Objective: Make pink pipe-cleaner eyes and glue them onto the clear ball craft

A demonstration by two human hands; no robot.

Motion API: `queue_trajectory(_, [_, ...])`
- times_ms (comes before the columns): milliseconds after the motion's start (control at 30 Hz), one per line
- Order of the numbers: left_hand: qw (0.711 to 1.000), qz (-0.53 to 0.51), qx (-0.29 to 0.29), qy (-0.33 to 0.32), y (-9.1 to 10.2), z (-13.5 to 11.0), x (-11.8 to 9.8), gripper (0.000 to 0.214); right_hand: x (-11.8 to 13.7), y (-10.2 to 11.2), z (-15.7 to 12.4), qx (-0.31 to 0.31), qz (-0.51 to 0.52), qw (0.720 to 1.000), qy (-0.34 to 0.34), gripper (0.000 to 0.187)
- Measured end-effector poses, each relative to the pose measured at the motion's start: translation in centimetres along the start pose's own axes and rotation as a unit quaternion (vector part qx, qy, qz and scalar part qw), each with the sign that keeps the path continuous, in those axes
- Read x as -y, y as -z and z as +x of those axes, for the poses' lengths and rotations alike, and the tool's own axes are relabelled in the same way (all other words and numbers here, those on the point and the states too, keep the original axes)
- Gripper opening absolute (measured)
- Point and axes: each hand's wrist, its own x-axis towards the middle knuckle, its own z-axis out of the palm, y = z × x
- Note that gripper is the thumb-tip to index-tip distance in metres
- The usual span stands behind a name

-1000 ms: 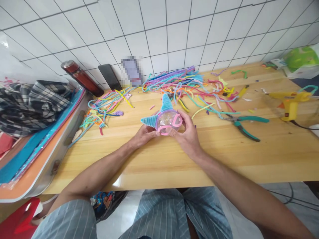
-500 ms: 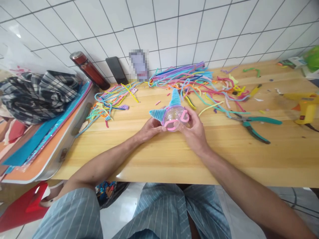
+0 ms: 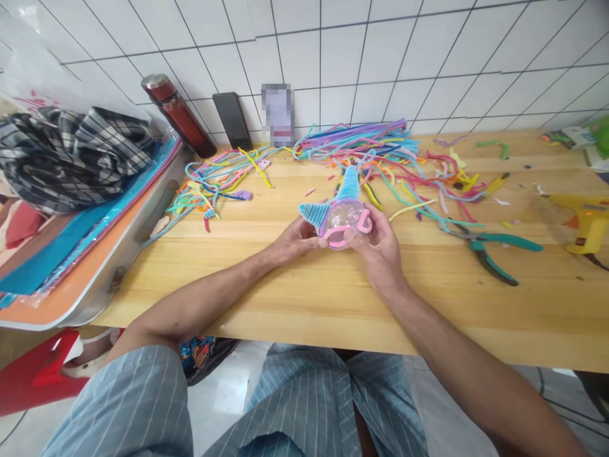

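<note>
Between my two hands, above the wooden table, is a clear plastic ball (image 3: 346, 216) with a purple rim, pink pipe-cleaner loops on its front and two blue pipe-cleaner points like ears. My left hand (image 3: 301, 242) is closed on its left side, with the thumb along the lower edge and the fingers behind. On the right side my right hand (image 3: 380, 246) grips it, its thumb against the pink loop (image 3: 340, 237) and its fingers curled round the back. Much of those fingers is hidden by the ball. Behind it lies a heap of coloured pipe cleaners (image 3: 366, 141).
Green-handled pliers (image 3: 495, 244) and a yellow glue gun (image 3: 587, 222) lie to the right. More pipe cleaners (image 3: 209, 184) are tangled at the left. A red flask (image 3: 178, 117) and a black phone (image 3: 232, 120) stand against the tiles. An orange case (image 3: 95, 279) borders the left.
The view has shifted slightly, so the table's things appear a little further right. Both hands keep their hold on the clear ball, and its pose looks nearly the same.
</note>
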Motion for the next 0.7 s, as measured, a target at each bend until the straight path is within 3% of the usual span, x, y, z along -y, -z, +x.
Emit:
queue_trajectory(167, [1.0,-0.018,-0.007,0.001,-0.2,0.04,-0.11,0.084,0.34,-0.03,-0.1,0.001,0.0,1.0,-0.001,0.103])
queue_trajectory(700, [1.0,0.008,-0.014,0.023,-0.07,-0.29,-0.88,0.065,0.91,-0.65,-0.41,-0.017,0.017,1.0,0.006,0.101])
